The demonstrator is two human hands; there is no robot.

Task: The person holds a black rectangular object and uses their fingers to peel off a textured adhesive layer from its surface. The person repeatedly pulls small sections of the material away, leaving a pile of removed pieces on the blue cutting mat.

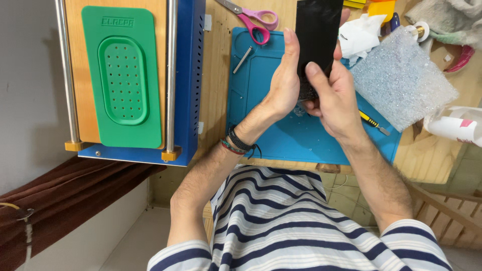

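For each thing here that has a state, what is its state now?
black panel: held upright off the blue mat
left hand: against panel's edge
right hand: gripping panel's lower end
pink scissors: closed, flat
yellow knife: lying on mat

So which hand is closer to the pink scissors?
Left. The left hand is right beside the pink scissors; the right hand is farther away, beyond the black panel.

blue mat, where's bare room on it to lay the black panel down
Free: the blue mat near the person's edge, below both hands, and its left strip under the metal bar. Crowded: the far side with scissors, and the right, where bubble wrap and a yellow knife overlap it.
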